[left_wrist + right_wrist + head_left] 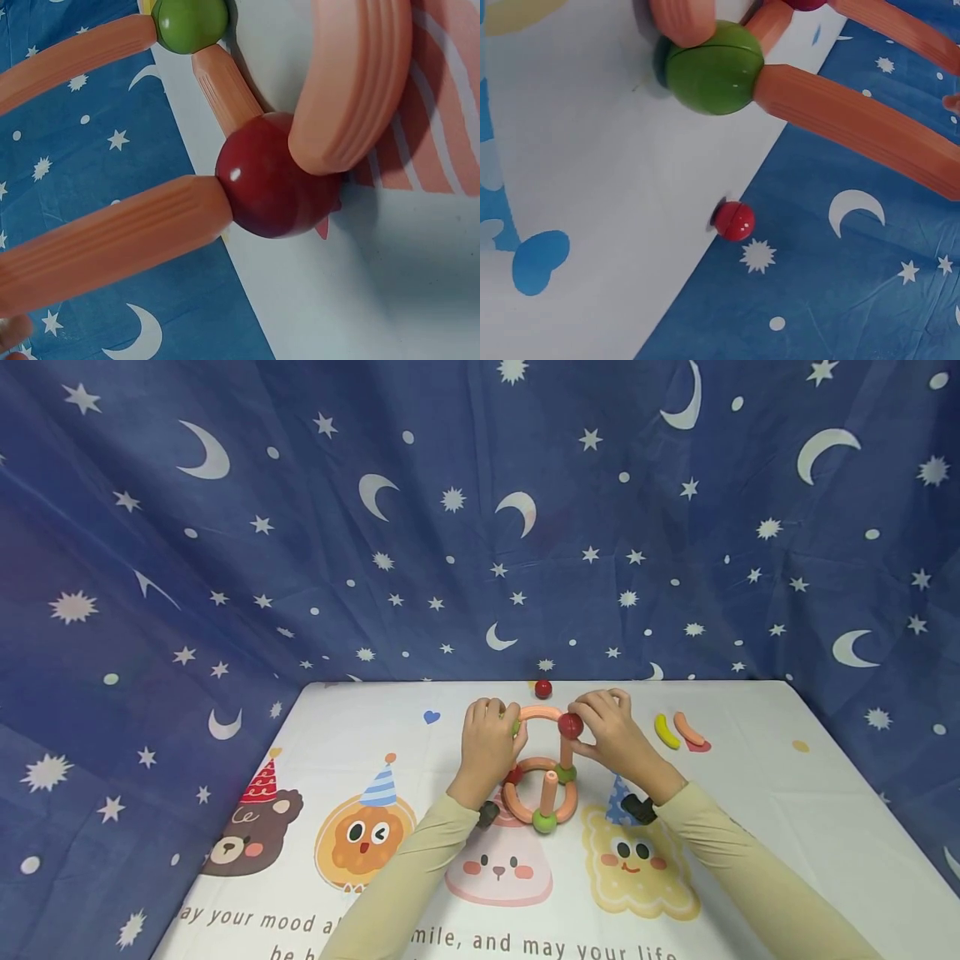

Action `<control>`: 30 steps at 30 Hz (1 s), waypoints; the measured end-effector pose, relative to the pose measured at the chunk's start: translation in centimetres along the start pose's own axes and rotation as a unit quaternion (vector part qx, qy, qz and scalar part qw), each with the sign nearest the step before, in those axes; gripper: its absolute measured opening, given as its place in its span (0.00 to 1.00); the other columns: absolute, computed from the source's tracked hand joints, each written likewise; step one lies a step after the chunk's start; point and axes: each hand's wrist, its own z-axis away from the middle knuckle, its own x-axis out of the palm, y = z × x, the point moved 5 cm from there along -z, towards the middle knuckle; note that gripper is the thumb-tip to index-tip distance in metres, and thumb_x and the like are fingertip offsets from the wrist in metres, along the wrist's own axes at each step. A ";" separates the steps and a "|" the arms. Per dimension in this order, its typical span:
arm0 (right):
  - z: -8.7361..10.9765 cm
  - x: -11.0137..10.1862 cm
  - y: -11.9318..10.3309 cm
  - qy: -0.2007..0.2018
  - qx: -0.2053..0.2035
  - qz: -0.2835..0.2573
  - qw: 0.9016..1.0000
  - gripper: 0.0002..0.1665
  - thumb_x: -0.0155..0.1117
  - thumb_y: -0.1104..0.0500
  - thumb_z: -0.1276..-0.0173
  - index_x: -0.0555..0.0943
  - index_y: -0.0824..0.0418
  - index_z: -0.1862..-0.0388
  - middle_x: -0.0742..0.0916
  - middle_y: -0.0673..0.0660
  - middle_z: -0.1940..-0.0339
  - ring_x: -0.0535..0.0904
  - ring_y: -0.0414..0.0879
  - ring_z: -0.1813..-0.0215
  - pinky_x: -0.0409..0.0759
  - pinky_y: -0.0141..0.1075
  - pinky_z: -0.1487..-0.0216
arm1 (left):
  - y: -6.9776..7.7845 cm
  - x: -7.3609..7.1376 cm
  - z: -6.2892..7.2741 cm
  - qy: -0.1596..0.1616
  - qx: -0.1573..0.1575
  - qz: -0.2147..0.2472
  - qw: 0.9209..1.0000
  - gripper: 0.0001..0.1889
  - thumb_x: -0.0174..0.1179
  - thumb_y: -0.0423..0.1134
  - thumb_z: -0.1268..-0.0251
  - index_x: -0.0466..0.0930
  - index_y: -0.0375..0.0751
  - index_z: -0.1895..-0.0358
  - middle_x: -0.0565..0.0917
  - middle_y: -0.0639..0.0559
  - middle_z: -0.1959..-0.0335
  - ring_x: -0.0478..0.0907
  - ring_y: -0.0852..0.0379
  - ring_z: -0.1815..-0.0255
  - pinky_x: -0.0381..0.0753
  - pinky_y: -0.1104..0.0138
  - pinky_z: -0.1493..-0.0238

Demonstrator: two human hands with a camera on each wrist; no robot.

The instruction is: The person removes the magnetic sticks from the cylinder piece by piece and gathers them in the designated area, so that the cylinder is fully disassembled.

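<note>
A frame of orange rods and balls stands on the table between both hands. Its base ring of curved rods (511, 802) is joined by a red ball (274, 180) and green balls (715, 69). Upright rods (862, 127) rise from these balls; the front upright (549, 793) has a bare top end. A curved rod (540, 712) arches across the top. My left hand (487, 743) grips a green ball (515, 727), mostly covered by the fingers, at its left end. At its right end my right hand (615, 735) pinches a red ball (571, 726) between thumb and fingers, above the right upright.
A loose red ball (543, 689) lies behind the frame, near the table's back edge by the blue starry curtain (450, 527). To the right of my right hand lie a yellow curved piece (666, 732) and an orange curved rod (688, 728) on the printed white cloth (795, 827).
</note>
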 end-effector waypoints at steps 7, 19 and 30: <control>-0.3 -0.7 0.4 0.009 0.028 0.000 1.000 0.30 0.81 0.59 0.64 0.76 0.65 0.61 0.79 0.60 0.62 0.73 0.55 0.57 0.62 0.56 0.53 | -0.1 0.1 0.0 0.007 0.001 -0.001 1.000 0.08 0.61 0.46 0.44 0.79 0.46 0.66 0.80 0.50 0.68 0.75 0.52 0.60 0.74 0.62 0.52; 0.1 -2.1 2.1 0.018 0.066 -0.010 0.998 0.29 0.81 0.63 0.63 0.78 0.66 0.59 0.81 0.62 0.61 0.73 0.57 0.56 0.59 0.58 0.52 | -0.3 0.0 0.0 0.005 -0.005 0.000 1.000 0.08 0.61 0.46 0.43 0.79 0.46 0.66 0.80 0.50 0.68 0.74 0.52 0.60 0.73 0.62 0.51; 1.5 -1.6 3.7 -0.008 0.081 -0.019 0.997 0.29 0.80 0.64 0.63 0.78 0.65 0.59 0.83 0.61 0.60 0.75 0.56 0.54 0.61 0.57 0.51 | -0.1 0.0 0.2 -0.003 -0.006 0.016 1.000 0.08 0.61 0.45 0.43 0.79 0.45 0.65 0.80 0.49 0.68 0.75 0.52 0.60 0.74 0.62 0.51</control>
